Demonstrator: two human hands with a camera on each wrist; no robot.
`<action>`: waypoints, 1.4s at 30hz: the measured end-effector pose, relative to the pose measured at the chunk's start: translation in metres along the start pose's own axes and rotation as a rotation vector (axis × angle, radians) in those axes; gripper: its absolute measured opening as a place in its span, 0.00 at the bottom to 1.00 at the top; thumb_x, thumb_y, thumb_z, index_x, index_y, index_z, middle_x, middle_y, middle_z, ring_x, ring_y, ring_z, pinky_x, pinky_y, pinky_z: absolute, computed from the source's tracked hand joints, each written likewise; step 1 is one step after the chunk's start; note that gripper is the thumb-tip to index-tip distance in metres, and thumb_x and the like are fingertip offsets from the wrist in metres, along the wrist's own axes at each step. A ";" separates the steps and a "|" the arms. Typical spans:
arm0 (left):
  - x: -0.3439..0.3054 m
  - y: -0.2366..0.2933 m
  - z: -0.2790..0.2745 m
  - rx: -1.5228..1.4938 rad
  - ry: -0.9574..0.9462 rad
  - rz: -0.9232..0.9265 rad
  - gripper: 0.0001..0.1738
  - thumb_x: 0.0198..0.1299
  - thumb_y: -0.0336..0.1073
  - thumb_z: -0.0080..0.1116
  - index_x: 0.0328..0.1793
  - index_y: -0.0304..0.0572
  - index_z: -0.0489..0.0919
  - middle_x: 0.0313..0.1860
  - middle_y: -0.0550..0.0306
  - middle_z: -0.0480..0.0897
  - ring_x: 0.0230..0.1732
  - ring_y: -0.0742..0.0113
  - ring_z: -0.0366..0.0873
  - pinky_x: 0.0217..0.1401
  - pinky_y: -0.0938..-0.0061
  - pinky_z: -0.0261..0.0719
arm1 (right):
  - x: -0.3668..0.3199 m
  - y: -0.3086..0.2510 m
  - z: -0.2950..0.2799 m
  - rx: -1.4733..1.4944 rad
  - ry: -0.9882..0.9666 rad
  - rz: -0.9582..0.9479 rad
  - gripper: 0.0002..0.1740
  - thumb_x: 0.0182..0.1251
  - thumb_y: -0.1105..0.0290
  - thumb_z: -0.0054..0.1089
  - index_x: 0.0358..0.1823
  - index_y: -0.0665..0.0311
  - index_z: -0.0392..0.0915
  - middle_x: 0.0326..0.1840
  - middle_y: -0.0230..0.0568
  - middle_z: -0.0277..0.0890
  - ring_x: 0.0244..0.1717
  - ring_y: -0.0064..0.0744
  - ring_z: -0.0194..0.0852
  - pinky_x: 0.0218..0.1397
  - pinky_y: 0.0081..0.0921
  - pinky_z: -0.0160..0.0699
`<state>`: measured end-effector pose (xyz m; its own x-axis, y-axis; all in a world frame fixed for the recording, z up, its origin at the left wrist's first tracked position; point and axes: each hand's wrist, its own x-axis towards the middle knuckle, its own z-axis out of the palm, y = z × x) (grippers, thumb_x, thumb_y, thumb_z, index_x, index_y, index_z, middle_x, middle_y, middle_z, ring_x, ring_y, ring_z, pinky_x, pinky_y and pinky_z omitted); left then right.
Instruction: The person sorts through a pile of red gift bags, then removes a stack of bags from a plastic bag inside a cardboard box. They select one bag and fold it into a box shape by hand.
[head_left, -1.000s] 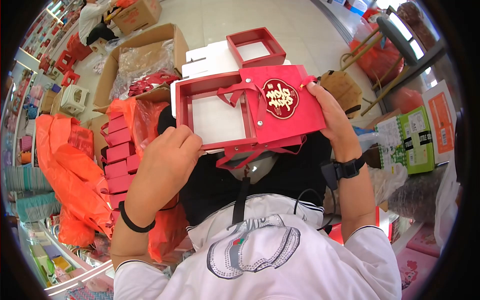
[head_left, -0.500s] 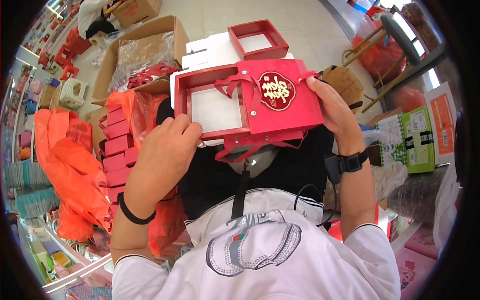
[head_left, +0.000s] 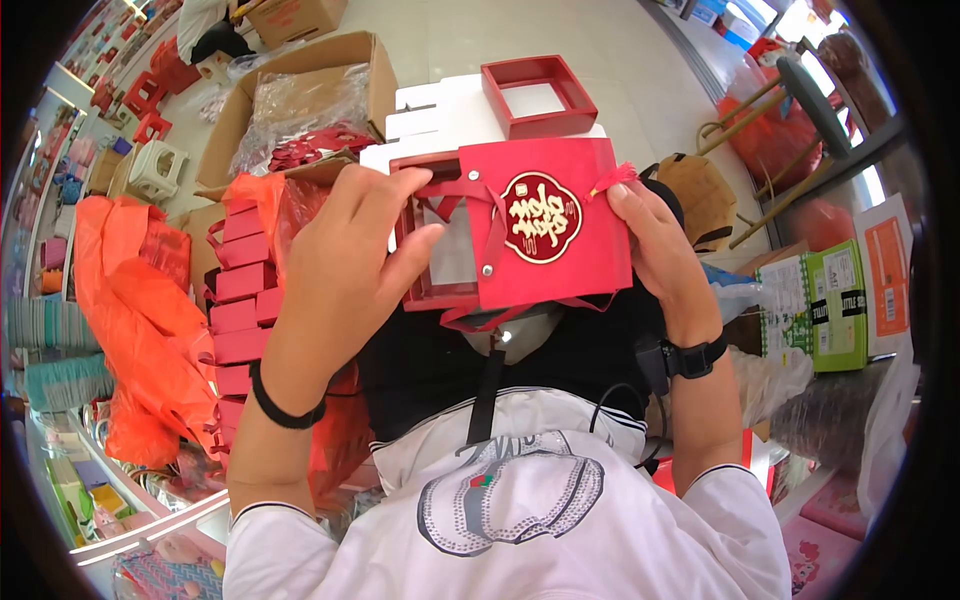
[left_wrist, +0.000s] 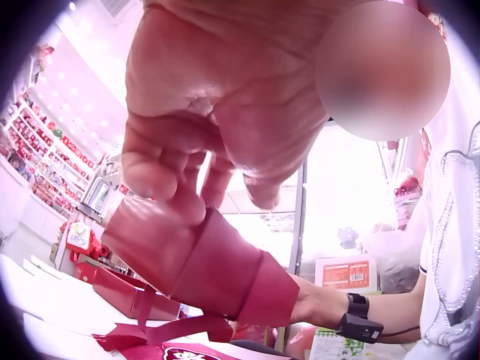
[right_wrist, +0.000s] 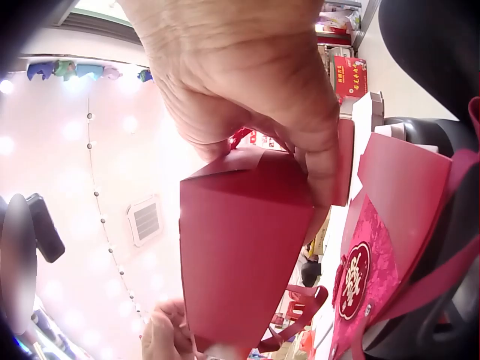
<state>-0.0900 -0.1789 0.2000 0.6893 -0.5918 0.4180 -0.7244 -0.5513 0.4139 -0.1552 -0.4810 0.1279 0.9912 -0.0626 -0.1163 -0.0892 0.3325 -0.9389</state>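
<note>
A red gift box (head_left: 590, 220) with a gold-lettered emblem, ribbon handles and a pink tassel lies in front of me. At its left end is a red-walled opening with a white inside. My right hand (head_left: 665, 255) grips the box's right edge, thumb on top near the tassel, fingers out of sight beneath in the head view. My left hand (head_left: 345, 250) is over the left end, thumb and forefinger spread apart above the opening. In the left wrist view, its fingertips overlap the red end wall (left_wrist: 217, 270).
Behind the gift box, a red frame-shaped box (head_left: 540, 100) sits on white boxes (head_left: 440, 115). On the left are a carton (head_left: 380, 85) with plastic wrap, stacked red boxes (head_left: 240, 310) and an orange bag (head_left: 130, 330). A stool (head_left: 815, 95) and green box (head_left: 838, 310) are at the right.
My left hand has left the near-left corner and moved up over the left end, fingers spreading. Less of the white inside shows. My right hand keeps its grip on the gift box.
</note>
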 end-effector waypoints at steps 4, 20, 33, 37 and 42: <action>0.002 -0.020 0.020 0.040 -0.010 -0.003 0.19 0.55 0.31 0.69 0.54 0.37 0.79 0.48 0.49 0.76 0.48 0.51 0.79 0.48 0.62 0.78 | -0.003 -0.002 0.014 -0.112 -0.005 -0.031 0.27 0.82 0.55 0.55 0.68 0.72 0.71 0.59 0.41 0.80 0.55 0.23 0.81 0.58 0.25 0.83; -0.040 -0.018 0.044 -0.483 0.406 -0.318 0.13 0.73 0.34 0.60 0.55 0.33 0.74 0.74 0.30 0.70 0.75 0.47 0.70 0.76 0.59 0.66 | 0.008 0.003 0.058 -0.127 0.063 -0.168 0.26 0.82 0.58 0.55 0.71 0.68 0.70 0.59 0.39 0.79 0.56 0.22 0.78 0.59 0.22 0.80; -0.069 -0.054 -0.013 -1.008 0.372 -0.529 0.28 0.75 0.41 0.53 0.75 0.35 0.67 0.66 0.51 0.78 0.65 0.62 0.79 0.69 0.60 0.80 | 0.036 0.003 0.123 -0.271 -0.100 -0.090 0.25 0.83 0.54 0.53 0.67 0.68 0.72 0.52 0.37 0.81 0.48 0.20 0.81 0.51 0.19 0.82; -0.078 -0.084 -0.048 -0.967 0.325 -0.550 0.32 0.77 0.53 0.52 0.76 0.37 0.68 0.68 0.51 0.78 0.66 0.63 0.78 0.69 0.66 0.77 | 0.042 0.004 0.131 -0.100 -0.196 0.065 0.23 0.83 0.55 0.54 0.63 0.67 0.75 0.50 0.36 0.82 0.46 0.19 0.82 0.48 0.18 0.81; -0.070 -0.076 -0.056 -0.886 -0.103 -0.603 0.34 0.75 0.54 0.55 0.76 0.36 0.69 0.64 0.56 0.79 0.62 0.72 0.78 0.67 0.74 0.76 | 0.044 0.012 0.145 -0.176 -0.347 0.125 0.23 0.83 0.54 0.52 0.64 0.66 0.76 0.50 0.36 0.82 0.48 0.18 0.81 0.51 0.18 0.80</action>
<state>-0.0821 -0.0628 0.1850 0.8948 -0.4343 -0.1038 0.0313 -0.1709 0.9848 -0.0981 -0.3434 0.1584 0.9430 0.2996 -0.1448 -0.1964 0.1498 -0.9690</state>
